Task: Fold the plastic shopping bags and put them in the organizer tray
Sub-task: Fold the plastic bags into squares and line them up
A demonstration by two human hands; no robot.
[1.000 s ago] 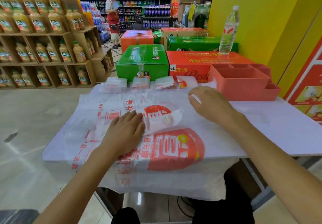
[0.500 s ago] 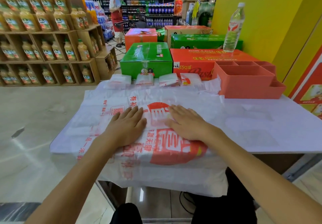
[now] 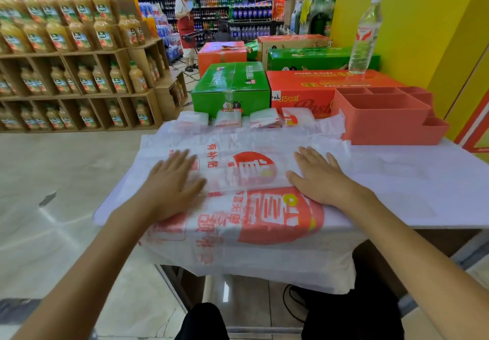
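Note:
A large white plastic shopping bag (image 3: 246, 180) with red print lies spread on the white table (image 3: 412, 191), its near part hanging over the front edge. My left hand (image 3: 172, 183) presses flat on the bag's left side, fingers straight. On its right side my right hand (image 3: 320, 178) lies flat too, palm down. Several small folded bags (image 3: 264, 118) sit in a row at the table's far edge. The coral organizer tray (image 3: 383, 120) with its compartments stands at the back right; nothing shows inside it.
Green and orange cartons (image 3: 230, 88) are stacked behind the table, with a clear water bottle (image 3: 365, 35) on one. Shelves of juice bottles (image 3: 66, 74) fill the left. A person in a red apron (image 3: 185, 27) stands in the far aisle. A yellow wall is at right.
My hands have slid apart across the bag, the left one leftward and the right one rightward, smoothing it flat. One second ago my right hand was up near the folded bags.

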